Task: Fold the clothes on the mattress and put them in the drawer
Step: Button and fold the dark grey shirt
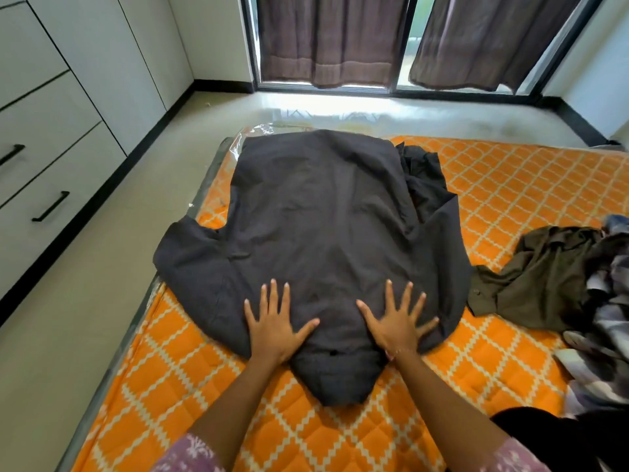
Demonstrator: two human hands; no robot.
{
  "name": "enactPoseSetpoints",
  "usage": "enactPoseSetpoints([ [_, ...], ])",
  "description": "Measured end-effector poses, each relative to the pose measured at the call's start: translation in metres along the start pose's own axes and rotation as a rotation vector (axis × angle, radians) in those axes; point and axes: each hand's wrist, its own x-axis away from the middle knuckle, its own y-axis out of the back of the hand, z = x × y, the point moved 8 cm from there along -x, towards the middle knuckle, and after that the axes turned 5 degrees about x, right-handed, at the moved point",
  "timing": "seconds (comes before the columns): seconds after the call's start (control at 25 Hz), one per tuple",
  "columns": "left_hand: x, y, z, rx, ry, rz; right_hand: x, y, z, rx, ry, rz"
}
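A dark grey hooded garment (320, 219) lies spread flat, back up, on the orange patterned mattress (510, 185), hood toward me. My left hand (275, 325) presses flat on its left shoulder with fingers spread. My right hand (398, 321) presses flat on the right shoulder, fingers spread too. The left sleeve sticks out sideways; the right sleeve is folded along the body. A black garment (425, 178) lies bunched under the right side. An olive shirt (541, 277) and a plaid cloth (606, 335) lie crumpled at the right.
White drawers with black handles (51, 206) line the left wall, across a strip of pale floor (85, 301). Brown curtains (326, 39) hang over the window beyond the mattress. Dark cloth (558, 437) sits at the lower right corner.
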Motion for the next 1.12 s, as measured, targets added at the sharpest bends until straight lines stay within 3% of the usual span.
enactPoseSetpoints([
  [0.2, 0.039, -0.017, -0.001, 0.003, 0.015, -0.022, 0.047, -0.01, -0.037, -0.016, -0.182, -0.074],
  [0.4, 0.101, -0.028, 0.0, -0.011, -0.035, -0.043, 0.085, -0.015, -0.068, -0.095, -0.398, 0.021],
  [0.44, 0.107, -0.023, -0.002, -0.02, -0.056, -0.094, 0.083, -0.007, -0.051, -0.064, -0.33, -0.027],
  [0.52, 0.099, 0.004, 0.007, -0.001, -0.068, -0.25, 0.075, 0.009, 0.018, 0.012, 0.011, -0.269],
  [0.6, 0.078, 0.051, 0.038, 0.11, 0.085, -0.482, 0.073, 0.009, 0.098, 0.038, 0.345, -0.326],
  [0.68, 0.065, 0.084, 0.104, 0.385, 0.516, -0.61, 0.08, -0.009, 0.169, 0.054, 0.613, -0.17],
  [0.76, 0.062, 0.084, 0.163, 0.742, 0.948, -0.519, 0.098, -0.038, 0.222, 0.08, 0.809, 0.05],
  [0.84, 0.059, 0.079, 0.191, 0.917, 1.178, -0.418, 0.117, -0.066, 0.252, 0.2, 0.916, 0.202],
  [0.92, 0.049, 0.08, 0.201, 1.083, 1.234, -0.415, 0.126, -0.086, 0.264, 0.262, 0.928, 0.243],
  [1.12, 0.024, 0.081, 0.198, 2.046, 0.908, -0.38, 0.129, -0.096, 0.253, 0.255, 0.995, 0.188],
])
